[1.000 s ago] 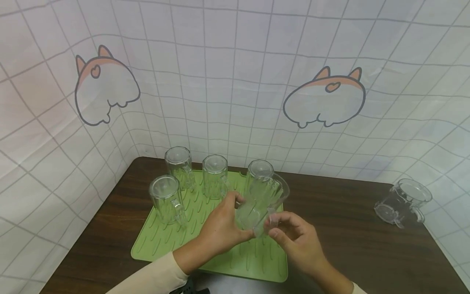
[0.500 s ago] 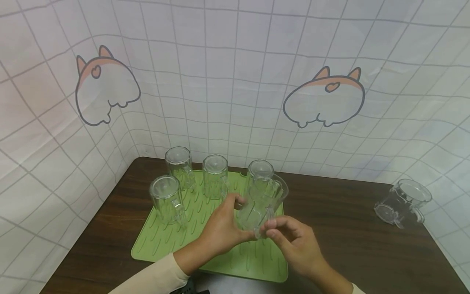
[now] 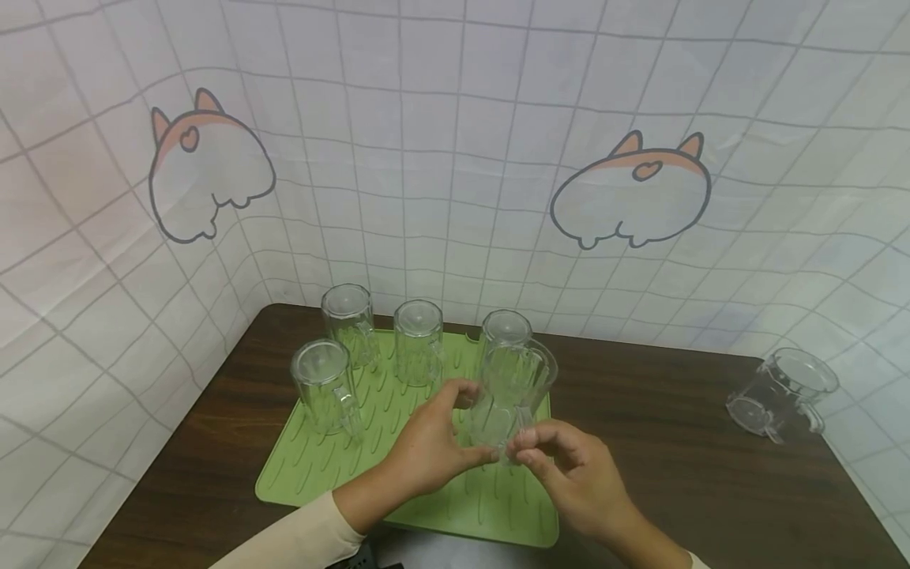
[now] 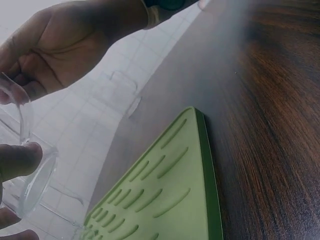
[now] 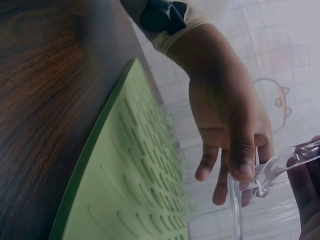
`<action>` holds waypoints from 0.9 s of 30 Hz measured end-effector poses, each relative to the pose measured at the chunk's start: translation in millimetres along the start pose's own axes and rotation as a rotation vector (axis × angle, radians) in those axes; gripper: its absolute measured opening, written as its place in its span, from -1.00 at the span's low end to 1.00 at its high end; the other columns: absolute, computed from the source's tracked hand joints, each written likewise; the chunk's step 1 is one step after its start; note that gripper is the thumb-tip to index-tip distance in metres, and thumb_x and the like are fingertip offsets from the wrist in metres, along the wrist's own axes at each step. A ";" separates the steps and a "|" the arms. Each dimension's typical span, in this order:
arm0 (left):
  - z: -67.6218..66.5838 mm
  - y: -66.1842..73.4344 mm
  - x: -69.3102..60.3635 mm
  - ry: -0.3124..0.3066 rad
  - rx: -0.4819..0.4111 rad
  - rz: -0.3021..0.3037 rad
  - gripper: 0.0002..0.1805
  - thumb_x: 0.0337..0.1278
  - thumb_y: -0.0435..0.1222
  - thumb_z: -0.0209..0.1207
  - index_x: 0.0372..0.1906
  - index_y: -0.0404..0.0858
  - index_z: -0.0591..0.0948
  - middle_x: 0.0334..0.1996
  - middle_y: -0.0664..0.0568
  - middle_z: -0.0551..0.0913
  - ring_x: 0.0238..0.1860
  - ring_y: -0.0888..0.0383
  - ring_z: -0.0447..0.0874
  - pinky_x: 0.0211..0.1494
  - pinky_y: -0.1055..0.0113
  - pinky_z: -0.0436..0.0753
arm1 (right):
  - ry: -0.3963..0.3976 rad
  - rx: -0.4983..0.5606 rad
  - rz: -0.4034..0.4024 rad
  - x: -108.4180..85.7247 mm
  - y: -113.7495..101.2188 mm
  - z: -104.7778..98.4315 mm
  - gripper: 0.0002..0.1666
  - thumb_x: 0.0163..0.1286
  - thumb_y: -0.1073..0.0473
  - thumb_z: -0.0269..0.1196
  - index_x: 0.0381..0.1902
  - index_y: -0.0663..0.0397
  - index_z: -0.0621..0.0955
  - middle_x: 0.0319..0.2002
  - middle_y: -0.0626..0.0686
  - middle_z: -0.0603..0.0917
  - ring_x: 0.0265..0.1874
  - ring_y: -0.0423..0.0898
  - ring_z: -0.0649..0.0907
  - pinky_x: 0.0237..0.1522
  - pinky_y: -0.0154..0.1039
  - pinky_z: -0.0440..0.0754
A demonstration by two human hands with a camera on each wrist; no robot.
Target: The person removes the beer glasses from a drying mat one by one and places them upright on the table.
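Note:
A clear glass mug (image 3: 513, 383) is held above the green drying mat (image 3: 341, 466), tilted with its mouth up and away. My left hand (image 3: 426, 442) grips it around the lower body, thumb and fingers on either side of the base. At the mug's handle (image 5: 285, 165), my right hand (image 3: 579, 474) pinches with thumb and forefinger. In the left wrist view the mug's round base (image 4: 37, 187) shows beside a thumb. Behind the held mug, another glass mug (image 3: 505, 322) rests base up on the mat, partly covered by it.
More glass mugs stand base up on the mat: front left (image 3: 321, 383), back left (image 3: 347, 316) and back middle (image 3: 418, 340). Far right on the dark wooden table (image 3: 661, 442) is another glass mug (image 3: 782, 391). A white gridded cloth wall (image 3: 426, 158) encloses the back and sides.
The held mug has turned slightly more upright between my hands. My right fingers have shifted lower and leftward along the handle. The mugs on the mat have stayed put.

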State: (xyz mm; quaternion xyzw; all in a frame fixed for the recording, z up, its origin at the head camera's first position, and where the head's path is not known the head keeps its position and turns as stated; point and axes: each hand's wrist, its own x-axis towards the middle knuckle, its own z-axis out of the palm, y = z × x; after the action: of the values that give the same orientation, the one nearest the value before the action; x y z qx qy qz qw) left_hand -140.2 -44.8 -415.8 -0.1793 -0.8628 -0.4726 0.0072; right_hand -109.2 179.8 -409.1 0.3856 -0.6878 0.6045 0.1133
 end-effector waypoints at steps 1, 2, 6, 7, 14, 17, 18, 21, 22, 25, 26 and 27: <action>-0.3 0.0 0.0 -0.006 -0.002 -0.002 -0.13 -0.11 -0.13 0.62 0.35 -0.10 0.42 0.19 0.02 0.61 0.10 0.02 0.62 0.00 0.12 0.65 | -0.003 -0.001 -0.001 -0.7 0.3 -0.6 -0.66 0.29 0.71 0.20 -0.14 0.25 0.60 -0.17 0.16 0.72 -0.14 -0.12 0.73 -0.11 -0.24 0.73; -0.6 -0.2 0.2 -0.010 -0.004 0.001 -0.14 -0.09 -0.13 0.61 0.35 -0.11 0.43 0.19 0.01 0.61 0.08 0.01 0.62 -0.03 0.13 0.65 | -0.006 -0.002 -0.001 -1.6 0.7 -1.5 -0.65 0.29 0.71 0.20 -0.13 0.25 0.60 -0.17 0.17 0.72 -0.14 -0.12 0.73 -0.11 -0.23 0.73; -2.4 -0.8 0.5 -0.038 -0.024 -0.002 -0.19 -0.01 -0.15 0.57 0.35 -0.13 0.43 0.20 0.00 0.60 0.12 -0.01 0.61 0.00 0.12 0.66 | -0.018 -0.012 0.021 -4.8 1.5 -5.0 -0.64 0.28 0.70 0.22 -0.12 0.24 0.60 -0.15 0.17 0.71 -0.13 -0.11 0.73 -0.11 -0.21 0.74; -2.9 -1.1 0.3 -0.045 -0.027 -0.004 -0.21 0.02 -0.16 0.56 0.35 -0.13 0.43 0.21 0.01 0.60 0.14 -0.02 0.60 0.01 0.11 0.66 | -0.021 -0.013 0.035 -5.6 1.5 -5.9 -0.64 0.28 0.69 0.23 -0.11 0.23 0.60 -0.14 0.16 0.71 -0.12 -0.11 0.74 -0.11 -0.20 0.75; -7.6 -5.1 -2.9 -0.100 -0.043 0.006 -0.26 0.16 -0.18 0.48 0.40 -0.15 0.41 0.30 0.00 0.53 0.26 -0.01 0.54 0.13 0.05 0.65 | -0.007 -0.078 0.042 -9.3 0.5 -14.5 -0.60 0.23 0.70 0.28 -0.12 0.19 0.62 -0.14 0.12 0.73 -0.09 -0.14 0.73 -0.10 -0.24 0.74; -10.3 -7.8 -5.4 -0.113 -0.032 -0.001 -0.27 0.17 -0.18 0.47 0.40 -0.17 0.41 0.31 -0.04 0.52 0.25 -0.04 0.55 0.15 0.03 0.64 | 0.007 -0.111 0.016 -9.6 -0.5 -18.7 -0.57 0.19 0.72 0.29 -0.13 0.20 0.62 -0.16 0.13 0.74 -0.10 -0.16 0.73 -0.11 -0.28 0.73; -11.4 -8.7 -6.4 -0.114 -0.024 -0.005 -0.27 0.17 -0.18 0.47 0.40 -0.18 0.41 0.30 -0.04 0.52 0.24 -0.05 0.56 0.15 0.01 0.64 | 0.009 -0.118 0.002 -9.5 -0.7 -20.0 -0.57 0.17 0.73 0.29 -0.13 0.22 0.62 -0.16 0.15 0.73 -0.10 -0.15 0.73 -0.11 -0.28 0.73; -14.8 -12.4 -9.7 -0.111 0.027 -0.009 -0.28 0.17 -0.17 0.47 0.38 -0.16 0.43 0.29 -0.02 0.54 0.22 -0.05 0.58 0.12 -0.01 0.65 | 0.016 -0.129 0.010 -10.5 -1.1 -23.2 -0.57 0.17 0.72 0.30 -0.15 0.19 0.63 -0.16 0.14 0.74 -0.10 -0.17 0.73 -0.10 -0.28 0.73; -15.9 -13.7 -10.9 -0.110 0.045 -0.006 -0.29 0.17 -0.16 0.47 0.38 -0.15 0.43 0.29 0.00 0.55 0.22 -0.05 0.58 0.11 -0.01 0.65 | 0.018 -0.129 0.021 -11.1 -1.3 -24.3 -0.57 0.17 0.72 0.30 -0.15 0.17 0.63 -0.16 0.12 0.74 -0.10 -0.17 0.73 -0.10 -0.28 0.73; -19.2 -17.0 -15.0 -0.107 0.107 0.019 -0.31 0.18 -0.14 0.45 0.37 -0.14 0.44 0.29 0.01 0.55 0.21 -0.03 0.58 0.12 -0.03 0.63 | 0.023 -0.138 0.031 -12.8 -1.1 -27.7 -0.57 0.17 0.72 0.30 -0.15 0.18 0.63 -0.16 0.11 0.75 -0.11 -0.17 0.74 -0.10 -0.28 0.73; -20.3 -18.1 -16.5 -0.107 0.127 0.029 -0.32 0.19 -0.14 0.44 0.37 -0.15 0.45 0.28 0.00 0.55 0.22 -0.03 0.58 0.14 -0.04 0.63 | 0.025 -0.144 0.036 -13.4 -1.1 -28.9 -0.57 0.17 0.72 0.30 -0.16 0.17 0.63 -0.16 0.10 0.75 -0.11 -0.18 0.74 -0.10 -0.28 0.73; -21.4 -19.1 -18.2 -0.107 0.148 0.039 -0.33 0.20 -0.14 0.44 0.36 -0.16 0.45 0.28 -0.01 0.56 0.22 -0.03 0.58 0.16 -0.04 0.61 | 0.026 -0.147 0.034 -14.0 -0.6 -30.2 -0.57 0.17 0.73 0.30 -0.16 0.18 0.63 -0.16 0.10 0.75 -0.12 -0.18 0.74 -0.11 -0.28 0.73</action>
State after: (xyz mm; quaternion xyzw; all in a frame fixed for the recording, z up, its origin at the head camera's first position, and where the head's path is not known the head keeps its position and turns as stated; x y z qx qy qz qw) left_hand -132.6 -77.1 -422.8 -0.2203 -0.8908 -0.3970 -0.0164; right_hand -108.7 213.1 -410.0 0.3565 -0.7353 0.5591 0.1399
